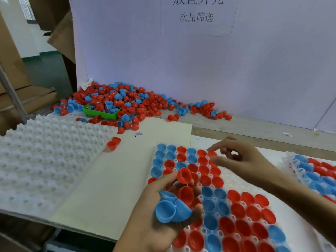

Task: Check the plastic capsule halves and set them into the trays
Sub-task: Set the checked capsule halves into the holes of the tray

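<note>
From the head view, the left hand [163, 211] was cupped over the near-left part of the centre tray [227, 180], its fingers curled around a small stock of red and blue capsule halves [174, 202], probably so that the other hand could take them one by one. The right hand [241, 160] hovered over the far rows of this tray; its fingers were loosely spread and held nothing I could see. Beyond the tray lay the loose pile [123, 102] against the white board [200, 70]. The sign [197, 16] there read "次品筛选"; its upper line was cut off.
</note>
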